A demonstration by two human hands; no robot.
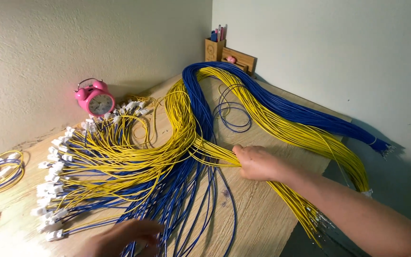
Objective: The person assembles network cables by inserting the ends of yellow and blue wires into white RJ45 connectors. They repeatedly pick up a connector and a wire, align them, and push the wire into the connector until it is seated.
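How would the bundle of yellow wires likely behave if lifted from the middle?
The yellow wires would probably droop: they already curve loosely across the wooden table. Loose strands may slip apart, since they fan out near the right hand.

Head view, downward, near table (248, 223)

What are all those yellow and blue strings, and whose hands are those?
This picture comes from a camera worn on a person's head, looking down at their own hands. The strings are thin wires lying on a wooden table: a big bundle of yellow wires and a bundle of blue wires. Many end in small white plastic connectors. The right hand pinches a few yellow wires. The left hand rests on the blue wires at the bottom edge. A pink alarm clock stands by the wall, and a wooden pen holder sits in the corner.
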